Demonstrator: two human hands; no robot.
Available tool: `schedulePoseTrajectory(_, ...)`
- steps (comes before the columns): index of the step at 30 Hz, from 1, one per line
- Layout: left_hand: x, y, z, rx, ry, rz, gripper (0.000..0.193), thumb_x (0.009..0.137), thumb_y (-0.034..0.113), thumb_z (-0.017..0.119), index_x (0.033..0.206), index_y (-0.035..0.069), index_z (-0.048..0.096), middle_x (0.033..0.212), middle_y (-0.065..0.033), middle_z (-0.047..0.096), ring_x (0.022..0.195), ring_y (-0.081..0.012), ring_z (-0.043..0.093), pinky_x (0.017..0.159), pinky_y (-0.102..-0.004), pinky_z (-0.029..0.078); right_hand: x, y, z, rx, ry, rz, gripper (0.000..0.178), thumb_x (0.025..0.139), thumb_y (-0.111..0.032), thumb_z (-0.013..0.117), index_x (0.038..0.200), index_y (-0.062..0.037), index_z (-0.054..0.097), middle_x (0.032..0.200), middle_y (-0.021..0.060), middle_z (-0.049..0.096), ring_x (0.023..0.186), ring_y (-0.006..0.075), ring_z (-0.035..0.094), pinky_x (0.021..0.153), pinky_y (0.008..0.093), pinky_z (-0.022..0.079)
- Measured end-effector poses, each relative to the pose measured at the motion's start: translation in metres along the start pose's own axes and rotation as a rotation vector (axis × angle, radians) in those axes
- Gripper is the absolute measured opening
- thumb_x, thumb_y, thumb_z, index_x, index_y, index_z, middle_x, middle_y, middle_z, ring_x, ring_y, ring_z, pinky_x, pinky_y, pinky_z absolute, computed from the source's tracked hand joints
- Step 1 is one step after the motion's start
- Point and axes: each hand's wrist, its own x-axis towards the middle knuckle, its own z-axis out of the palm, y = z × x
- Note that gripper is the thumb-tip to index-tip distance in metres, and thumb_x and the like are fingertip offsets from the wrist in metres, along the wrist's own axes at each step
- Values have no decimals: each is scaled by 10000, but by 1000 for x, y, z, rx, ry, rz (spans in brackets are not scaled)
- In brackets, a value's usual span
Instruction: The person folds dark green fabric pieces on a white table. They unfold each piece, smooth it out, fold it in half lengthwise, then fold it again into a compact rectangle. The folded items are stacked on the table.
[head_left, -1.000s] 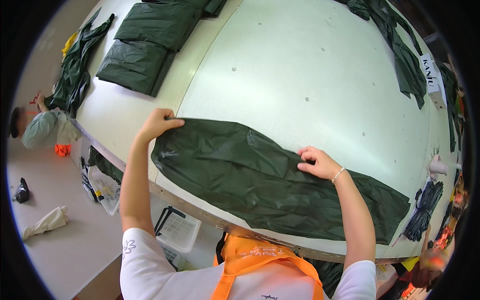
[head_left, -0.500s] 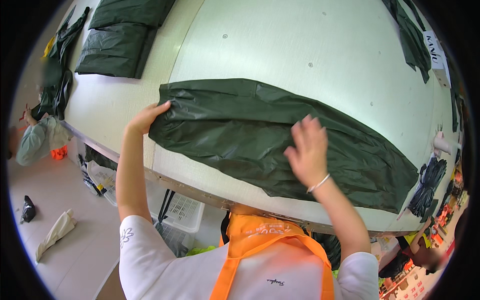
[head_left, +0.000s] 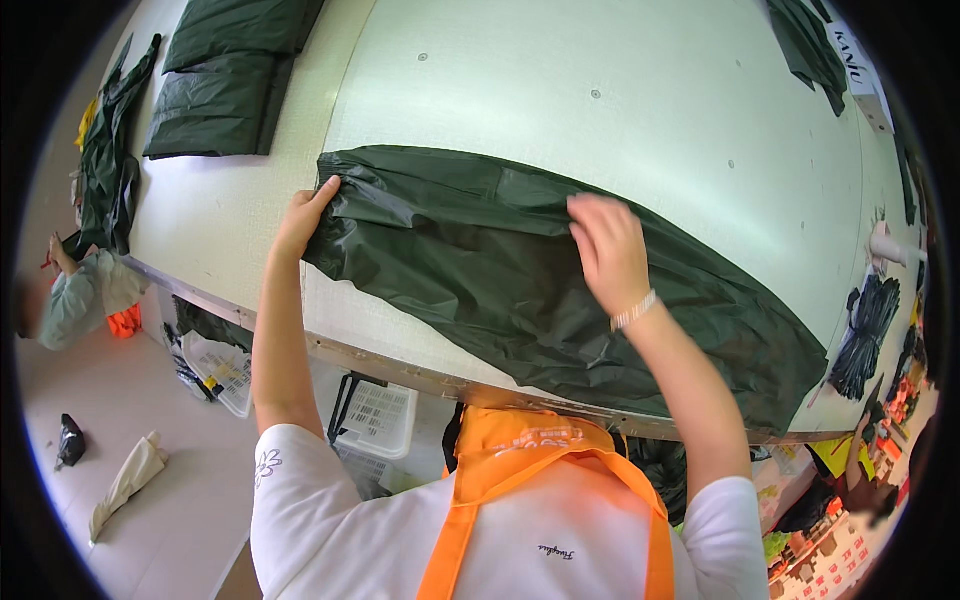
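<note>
A dark green, shiny waterproof garment (head_left: 460,250) lies stretched lengthwise across the pale worktable (head_left: 480,80), its surface creased. At its gathered left end, my left hand (head_left: 303,218) pinches the edge, thumb on top and the other fingers partly hidden. Over the garment's right half is my right hand (head_left: 612,250), palm down with fingers extended and slightly bent, holding nothing. Its fingertips are blurred, so I cannot tell whether they touch the fabric.
Folded dark green garments (head_left: 215,95) lie stacked at the far left. A bundle of dark cords (head_left: 866,335) and a white box (head_left: 862,85) sit on the right. White plastic baskets (head_left: 378,415) stand below the table edge. Another person's sleeve (head_left: 75,300) shows at left.
My right hand has shifted toward the garment's far edge, its fingers now closer together. The garment's right end has come nearer the table's front edge. My left hand keeps its hold.
</note>
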Motion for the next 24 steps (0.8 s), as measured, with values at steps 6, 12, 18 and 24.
schedulePoseTrajectory(6,-46,31,47,941,896,725,410,786,397,672,1013,64,596,983,-93,626,926,-334,561,816,-423,428,39,30,52,57,-186,159,209,819,-234,634,696,-67,609,755,60,591,784,270,558,699,387,456)
schedulePoseTrajectory(12,-152,12,212,923,-137,1062,649,731,463,663,1300,220,469,1430,-66,345,1321,-327,287,1033,-569,229,47,32,63,29,-194,232,218,858,-233,582,737,-54,605,773,89,598,793,289,569,683,390,463)
schedulePoseTrajectory(18,-172,-20,236,1054,-313,967,706,749,511,632,1352,205,427,1482,-102,263,1360,-359,213,1062,-581,169,47,43,65,25,-169,373,226,826,-241,578,717,-47,618,766,144,615,762,339,581,682,446,465)
schedulePoseTrajectory(24,-188,-14,292,929,-224,1053,682,729,411,693,1258,41,475,1402,-188,365,1329,-403,259,1072,-574,144,-16,-1,22,-61,83,173,510,800,-282,629,1233,-54,485,1308,144,440,1262,323,355,1044,488,266)
